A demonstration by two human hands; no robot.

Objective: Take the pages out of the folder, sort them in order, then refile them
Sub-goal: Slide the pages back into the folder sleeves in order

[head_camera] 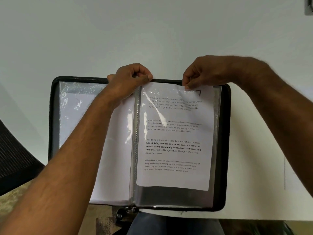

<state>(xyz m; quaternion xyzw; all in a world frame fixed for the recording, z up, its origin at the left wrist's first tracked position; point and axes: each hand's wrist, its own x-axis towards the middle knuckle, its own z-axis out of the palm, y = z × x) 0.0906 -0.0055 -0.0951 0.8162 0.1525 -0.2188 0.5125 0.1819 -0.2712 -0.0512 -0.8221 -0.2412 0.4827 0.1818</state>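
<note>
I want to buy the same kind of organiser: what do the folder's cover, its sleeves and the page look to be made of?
Folder cover: seemingly dark matte fabric, zip-edged. Sleeve: clear glossy plastic film, showing wrinkles and glare. Page: plain white matte paper with printed text.

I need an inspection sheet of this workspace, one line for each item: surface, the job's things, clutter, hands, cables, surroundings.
Surface: plain white table; the folder's near edge hangs over its front edge.
Job's things: black zip-around display folder lies open; a white printed page sits raised in the right clear plastic sleeve, its top above the opening; a blank-looking white sheet is in the left sleeve.
Clutter: nothing seen.
Hands: left hand grips the folder's top edge near the spine; right hand pinches the page's top edge.
Cables: nothing seen.
Surroundings: black mesh chair at left; patterned floor below; blue trouser leg.
</note>
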